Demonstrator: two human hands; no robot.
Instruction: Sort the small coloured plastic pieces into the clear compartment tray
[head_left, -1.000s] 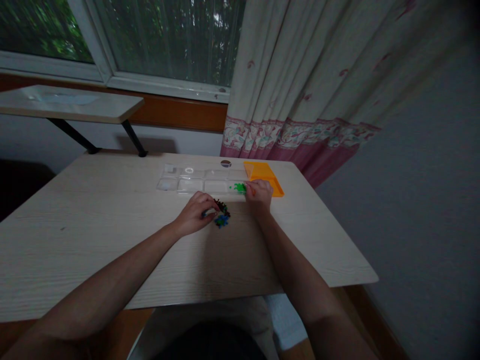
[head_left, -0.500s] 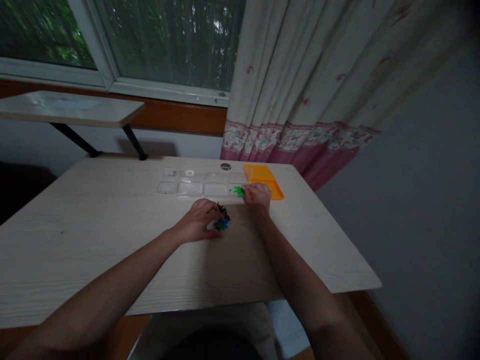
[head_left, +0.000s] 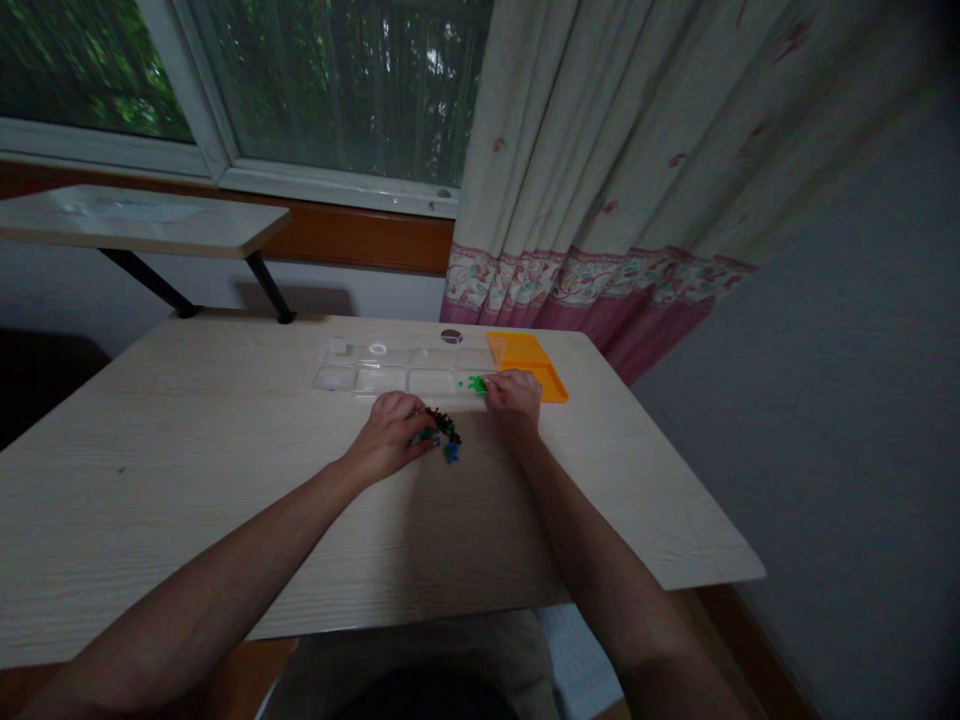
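Observation:
A small heap of mixed beads (head_left: pixel 445 432), dark, blue and green, lies on the pale wooden table (head_left: pixel 225 470). My left hand (head_left: pixel 391 435) rests at the heap's left side, fingers curled into it. Behind the heap a clear compartment tray (head_left: pixel 390 370) holds green beads (head_left: pixel 477 384) in its right cell. My right hand (head_left: pixel 514 396) sits at that cell, fingertips pinched together beside the green beads; what they hold is too small to make out.
An orange lid or tray (head_left: pixel 529 360) lies right of the clear tray, partly behind my right hand. A small round dark object (head_left: pixel 451 336) sits at the table's far edge. A second table (head_left: pixel 142 220) stands under the window, with a curtain at the right.
My left hand shifted slightly back and left, spreading the heap so more beads show. My right hand has stayed at the green beads.

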